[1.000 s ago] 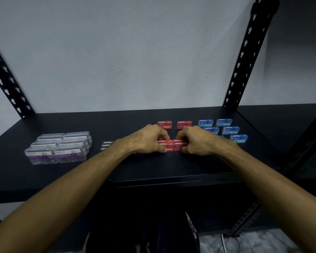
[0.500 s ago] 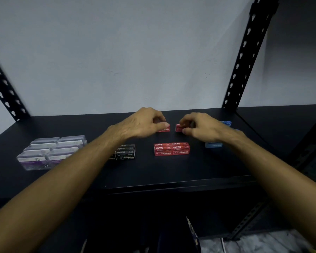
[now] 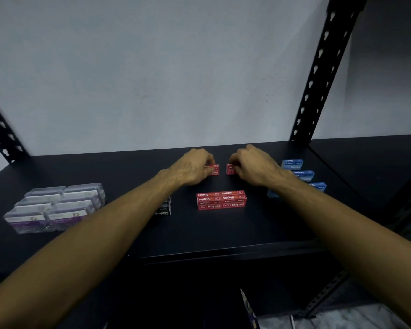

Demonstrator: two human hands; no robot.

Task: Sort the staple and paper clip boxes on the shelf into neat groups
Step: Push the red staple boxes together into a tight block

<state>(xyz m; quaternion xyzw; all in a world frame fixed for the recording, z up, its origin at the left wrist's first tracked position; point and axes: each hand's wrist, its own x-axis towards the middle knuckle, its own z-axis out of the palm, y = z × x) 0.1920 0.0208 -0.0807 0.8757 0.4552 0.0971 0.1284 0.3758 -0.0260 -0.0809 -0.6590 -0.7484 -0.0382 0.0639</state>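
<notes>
Left hand (image 3: 191, 167) gripping red box (image 3: 214, 169), right hand (image 3: 253, 166) seemingly gripping its neighbour (image 3: 230, 169)

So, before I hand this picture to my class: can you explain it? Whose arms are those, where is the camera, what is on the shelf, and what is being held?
There is no machine here. A person wears a camera on the head, looking forward and down, so the two bare arms are the person's own.

On the black shelf lie, from left to right, clear paper clip boxes, black staple boxes partly hidden by the arm, a tidy block of red staple boxes, and blue staple boxes.

Behind the red block, the left hand grips one red box and the right hand grips another red box. A gap separates the two boxes.
</notes>
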